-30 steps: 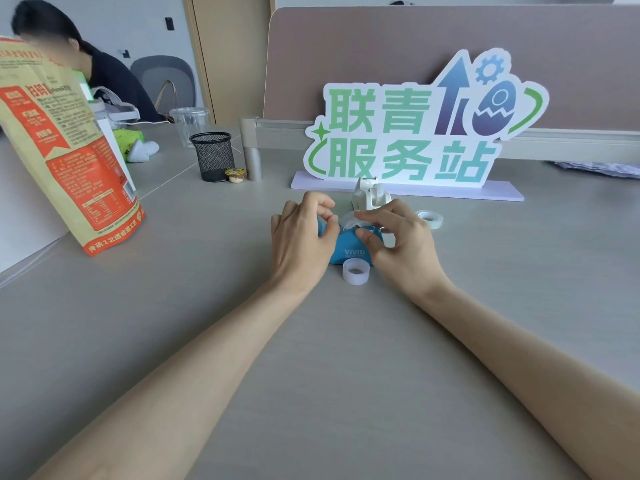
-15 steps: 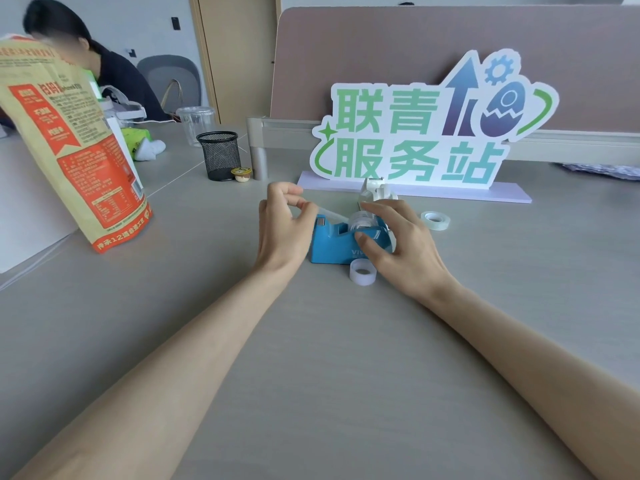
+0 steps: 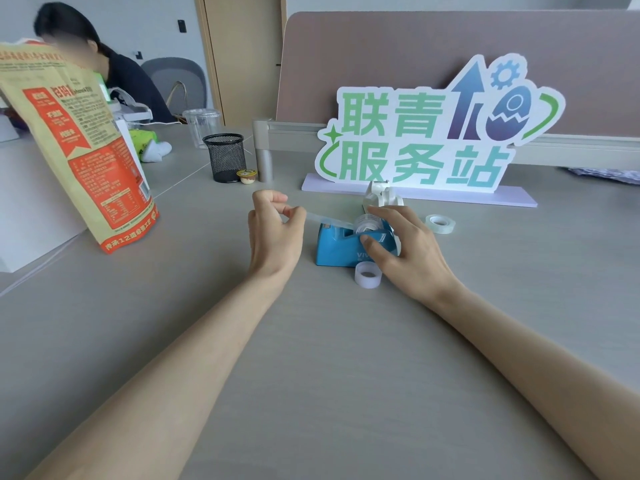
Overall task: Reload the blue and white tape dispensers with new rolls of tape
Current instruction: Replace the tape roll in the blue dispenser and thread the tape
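Observation:
The blue tape dispenser (image 3: 337, 248) stands on the desk with a clear tape roll (image 3: 367, 223) seated in it. My right hand (image 3: 403, 252) grips the dispenser's right end, thumb on its side. My left hand (image 3: 275, 232) pinches the free end of the tape strip (image 3: 325, 220), which runs taut from the roll over the cutter to my fingers. Behind it stands the white dispenser (image 3: 382, 195), partly hidden. A bare plastic core (image 3: 367, 274) lies in front of the blue dispenser. A fresh tape roll (image 3: 440, 223) lies flat to the right.
A standing sign with green characters (image 3: 433, 140) sits behind the dispensers. A black mesh cup (image 3: 225, 157), a small sealed cup (image 3: 247, 176) and a plastic cup (image 3: 202, 124) stand at the back left. An orange and tan bag (image 3: 79, 150) leans at left. A person sits beyond it.
My left hand has pulled the tape strip out leftward from the roll, uncovering the blue dispenser. My right hand stays on the dispenser.

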Action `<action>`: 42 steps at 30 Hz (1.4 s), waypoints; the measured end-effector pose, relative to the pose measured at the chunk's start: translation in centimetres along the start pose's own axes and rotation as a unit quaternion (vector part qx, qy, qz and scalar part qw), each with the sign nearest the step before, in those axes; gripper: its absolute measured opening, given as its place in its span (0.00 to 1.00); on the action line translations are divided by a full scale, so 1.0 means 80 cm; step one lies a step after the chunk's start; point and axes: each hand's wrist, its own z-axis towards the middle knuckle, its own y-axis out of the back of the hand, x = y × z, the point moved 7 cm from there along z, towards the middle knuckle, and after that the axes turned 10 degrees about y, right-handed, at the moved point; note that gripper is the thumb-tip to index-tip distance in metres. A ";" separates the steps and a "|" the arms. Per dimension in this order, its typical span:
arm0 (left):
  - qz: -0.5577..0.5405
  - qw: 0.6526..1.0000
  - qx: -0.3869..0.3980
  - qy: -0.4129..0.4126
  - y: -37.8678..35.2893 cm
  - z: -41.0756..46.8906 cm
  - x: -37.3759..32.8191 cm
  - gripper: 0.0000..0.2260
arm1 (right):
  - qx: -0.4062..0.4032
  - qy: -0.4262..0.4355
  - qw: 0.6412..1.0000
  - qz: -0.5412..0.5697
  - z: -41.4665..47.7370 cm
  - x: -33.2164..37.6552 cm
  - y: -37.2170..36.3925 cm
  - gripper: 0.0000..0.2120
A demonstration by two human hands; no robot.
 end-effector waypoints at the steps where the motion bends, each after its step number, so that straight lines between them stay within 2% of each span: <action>1: 0.007 1.000 -0.001 0.005 0.000 0.000 0.002 0.09 | 0.001 -0.001 1.000 0.000 0.000 0.000 0.000 0.20; 12: 0.039 0.999 0.006 0.035 0.000 0.001 0.011 0.10 | 0.006 -0.012 1.000 0.002 -0.001 0.001 0.001 0.21; 19: 0.046 0.988 0.070 0.130 -0.011 0.007 0.036 0.09 | 0.007 -0.035 0.999 0.017 -0.001 -0.003 0.001 0.21; 26: 0.089 0.978 0.122 0.141 -0.021 0.010 0.046 0.06 | 0.009 -0.052 0.998 0.024 -0.001 -0.005 0.000 0.22; 35: 0.145 0.962 0.178 0.148 -0.026 0.001 0.045 0.09 | 0.017 -0.057 0.998 0.030 -0.003 -0.006 -0.001 0.23; 42: 0.188 0.959 0.183 0.105 -0.025 -0.004 0.038 0.11 | 0.024 -0.065 0.997 0.031 -0.003 -0.006 -0.002 0.23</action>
